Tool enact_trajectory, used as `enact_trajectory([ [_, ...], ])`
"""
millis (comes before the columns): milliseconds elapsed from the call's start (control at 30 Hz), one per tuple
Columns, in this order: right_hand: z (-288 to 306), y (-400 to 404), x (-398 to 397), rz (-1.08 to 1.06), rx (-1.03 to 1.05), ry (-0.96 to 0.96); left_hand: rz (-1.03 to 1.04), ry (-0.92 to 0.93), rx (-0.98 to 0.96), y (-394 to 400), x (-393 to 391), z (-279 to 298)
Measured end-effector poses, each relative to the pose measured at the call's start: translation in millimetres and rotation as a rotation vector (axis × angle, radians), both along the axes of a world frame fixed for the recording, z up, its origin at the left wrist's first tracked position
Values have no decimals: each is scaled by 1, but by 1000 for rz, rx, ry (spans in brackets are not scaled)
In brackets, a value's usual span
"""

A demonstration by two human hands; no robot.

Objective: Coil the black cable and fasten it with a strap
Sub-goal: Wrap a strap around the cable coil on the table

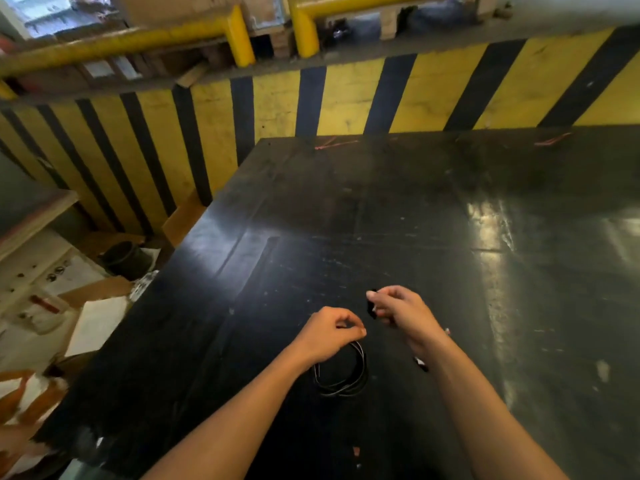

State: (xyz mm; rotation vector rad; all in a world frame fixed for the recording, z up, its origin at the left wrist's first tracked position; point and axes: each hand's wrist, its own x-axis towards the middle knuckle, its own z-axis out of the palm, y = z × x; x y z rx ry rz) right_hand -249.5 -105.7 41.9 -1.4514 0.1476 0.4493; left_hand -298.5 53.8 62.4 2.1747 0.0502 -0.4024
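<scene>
The black cable [346, 379] hangs in several loops just above the black table [346, 220], near its front edge. My left hand [329, 332] pinches the top of the coil between thumb and fingers. To its right, my right hand [398, 311] grips a short black strap [371, 306] that sticks out at the fingertips, a little apart from the coil. A cable end with a dark plug [420, 362] shows below my right wrist.
A yellow and black striped wall [346, 98] rises behind the table. Left of the table are a dark bin [121, 258], cardboard and white boxes [93, 323] on the floor. Thin red marks [550, 139] lie at the table's far edge.
</scene>
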Motion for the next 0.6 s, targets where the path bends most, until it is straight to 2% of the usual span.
enact_trajectory([
  [100,18,-10,-6,-18,90,48,-81,-96,-67,-8,11,18],
  [233,38,-19,-19,-52,59,7,-154,-199,-100,-16,13,31],
  [600,92,-40,-57,-55,-213,-300,-342,-394,-65,-32,28,62],
])
